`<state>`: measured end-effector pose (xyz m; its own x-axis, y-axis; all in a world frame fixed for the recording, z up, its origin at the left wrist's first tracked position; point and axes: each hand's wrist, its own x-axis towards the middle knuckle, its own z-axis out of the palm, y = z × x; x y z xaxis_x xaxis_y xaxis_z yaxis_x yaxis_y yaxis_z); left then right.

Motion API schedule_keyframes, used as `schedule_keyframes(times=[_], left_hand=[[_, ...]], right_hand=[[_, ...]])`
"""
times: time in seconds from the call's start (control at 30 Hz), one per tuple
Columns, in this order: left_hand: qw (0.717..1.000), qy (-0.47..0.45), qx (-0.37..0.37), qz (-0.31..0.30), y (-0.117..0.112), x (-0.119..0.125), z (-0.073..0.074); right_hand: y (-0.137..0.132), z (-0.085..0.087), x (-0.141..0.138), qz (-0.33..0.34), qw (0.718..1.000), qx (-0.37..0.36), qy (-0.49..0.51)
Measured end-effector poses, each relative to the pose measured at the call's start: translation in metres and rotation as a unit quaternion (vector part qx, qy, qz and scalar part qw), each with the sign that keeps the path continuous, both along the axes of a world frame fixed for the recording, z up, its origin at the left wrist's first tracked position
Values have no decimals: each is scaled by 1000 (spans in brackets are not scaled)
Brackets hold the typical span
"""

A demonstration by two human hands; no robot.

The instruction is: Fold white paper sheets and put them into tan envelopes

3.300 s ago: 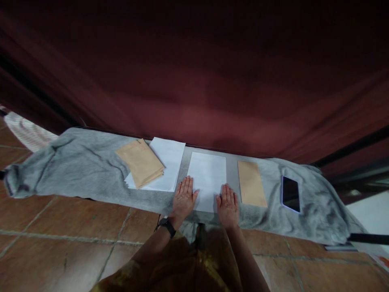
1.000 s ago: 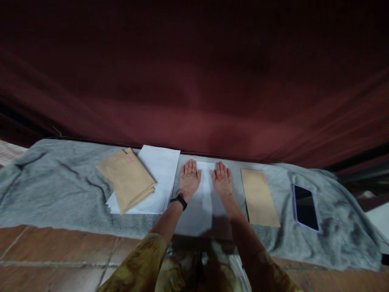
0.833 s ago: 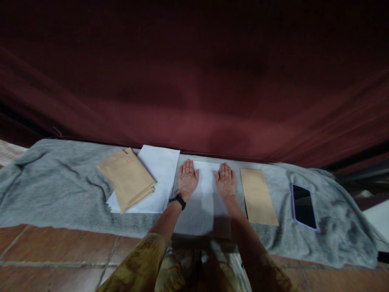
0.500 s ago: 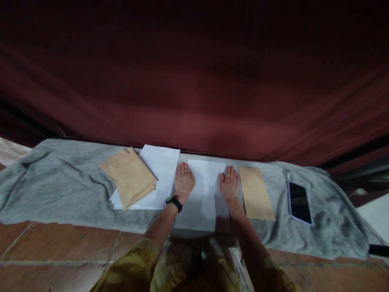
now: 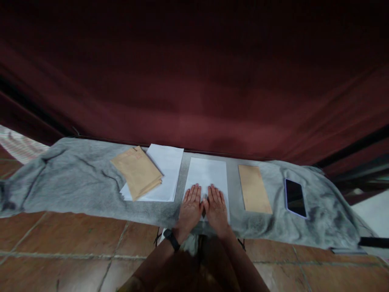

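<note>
A white sheet of paper (image 5: 208, 172) lies in front of me on the grey cloth. My left hand (image 5: 190, 205), with a black watch at its wrist, rests palm down on the lower left part of the sheet. Beside it my right hand (image 5: 216, 207) lies flat on the lower right part. Both hands have their fingers stretched out, with the thumbs close together near the sheet's middle. Neither hand holds anything. The near edge of the paper is partly hidden under the hands.
Left of the sheet, several brown envelopes (image 5: 138, 172) overlap a stack of white paper (image 5: 167, 162). A single brown envelope (image 5: 255, 188) lies to the right, then a phone (image 5: 295, 197). Grey cloth (image 5: 82, 178) covers the surface; a dark red curtain (image 5: 194, 101) hangs behind.
Both hands have come from the sheet's left and right sides, palms facing up, to lie palms down side by side on its near part. The view has shifted slightly.
</note>
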<state>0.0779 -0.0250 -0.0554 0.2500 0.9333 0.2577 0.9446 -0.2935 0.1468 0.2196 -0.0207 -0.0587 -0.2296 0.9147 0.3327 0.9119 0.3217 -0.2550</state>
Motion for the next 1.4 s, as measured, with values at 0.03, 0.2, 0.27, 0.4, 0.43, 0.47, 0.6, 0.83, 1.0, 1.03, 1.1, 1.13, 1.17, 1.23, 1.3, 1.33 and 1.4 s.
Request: schedule_keyframes(times=[0.03, 0.2, 0.27, 0.4, 0.43, 0.47, 0.6, 0.83, 1.0, 1.03, 1.1, 1.13, 1.17, 1.23, 1.3, 1.33, 1.4], left_hand=[[1000, 1, -3, 8, -2, -4, 3], [999, -8, -13, 44, -13, -20, 12], [998, -16, -13, 54, -19, -24, 14], [997, -21, -11, 71, -31, -30, 16], [997, -19, -12, 70, -33, -31, 16], [997, -18, -13, 68, -35, -34, 17], [998, -20, -22, 52, -44, -43, 16], [999, -33, -14, 37, -45, -27, 23], [998, -24, -40, -34, -17, 0, 30], [998, -18, -50, -42, -11, 2, 29], [997, -9, -65, -47, 1, 1, 26], [997, -7, -67, -41, 5, -1, 24], [997, -8, -64, -33, 7, -3, 22], [998, -13, -53, -12, 10, -10, 19], [999, -18, -46, 11, 9, -16, 16], [999, -18, -45, 23, 8, -18, 16], [998, -16, -46, 49, 7, -21, 15]], right_hand=[[-2, -1, 5, -7, 1000, 4, -4], [-13, -4, 25, -60, 998, 14, -15], [-19, -5, 32, -71, 997, 19, -15], [-29, -8, 45, -90, 995, 29, -14], [-32, -8, 48, -93, 995, 33, -15], [-34, -9, 51, -94, 995, 37, -17], [-42, -11, 61, -98, 994, 49, -17], [-43, 0, 40, -99, 994, 38, 7], [-25, 14, 3, -19, 999, -38, 1], [-22, 14, 0, -17, 999, -47, -4], [-18, 13, -1, -21, 998, -54, -14], [-17, 12, 0, -24, 998, -51, -18], [-17, 10, 3, -27, 998, -46, -20], [-19, 6, 10, -35, 999, -29, -23], [-21, 2, 18, -52, 998, -11, -23], [-23, 0, 22, -64, 998, -2, -21], [-24, -3, 29, -91, 996, 14, -16]])
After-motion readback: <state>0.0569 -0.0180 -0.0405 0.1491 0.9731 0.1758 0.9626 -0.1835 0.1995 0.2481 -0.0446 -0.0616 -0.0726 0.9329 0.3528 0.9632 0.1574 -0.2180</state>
